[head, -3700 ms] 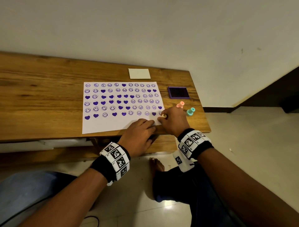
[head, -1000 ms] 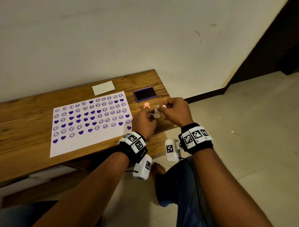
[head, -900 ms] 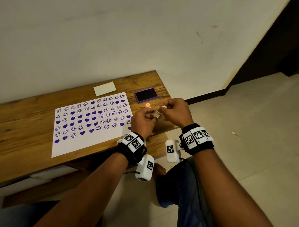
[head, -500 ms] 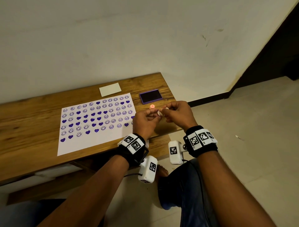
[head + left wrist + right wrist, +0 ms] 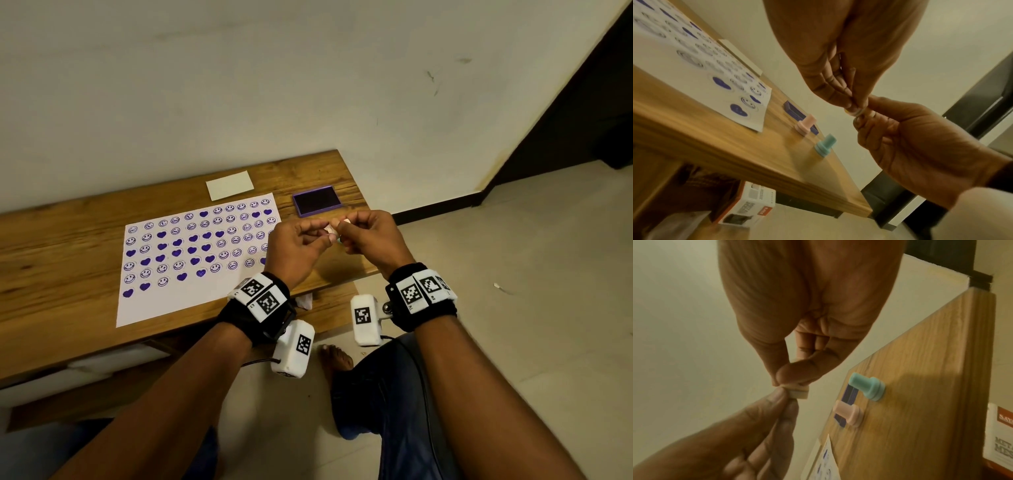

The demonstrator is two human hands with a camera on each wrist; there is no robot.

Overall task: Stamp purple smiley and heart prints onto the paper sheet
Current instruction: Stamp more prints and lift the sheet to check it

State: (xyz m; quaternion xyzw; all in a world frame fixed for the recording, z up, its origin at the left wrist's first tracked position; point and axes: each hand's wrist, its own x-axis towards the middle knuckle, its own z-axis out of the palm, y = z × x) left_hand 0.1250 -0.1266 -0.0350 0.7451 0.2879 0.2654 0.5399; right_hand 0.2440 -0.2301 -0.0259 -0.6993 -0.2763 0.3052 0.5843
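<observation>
We are now pinching a small cream round stamp (image 5: 798,391) between left hand (image 5: 297,247) and right hand (image 5: 371,240), lifted off the stamped white paper sheet (image 5: 191,257) (perhaps pulling its cap); stamping is pausing.

Wooden desk (image 5: 61,246), plank top, standing against the wall. Lying on it: a white paper sheet (image 5: 164,305) bearing rows of purple smiley and heart prints; a small blank card (image 5: 230,185) lying just behind the sheet's far edge; a purple ink pad (image 5: 317,200) sitting open to the sheet's right; a pink stamp (image 5: 805,124) and a teal stamp (image 5: 825,147) standing upright near the desk's right end, the pink one sitting nearer the pad.
</observation>
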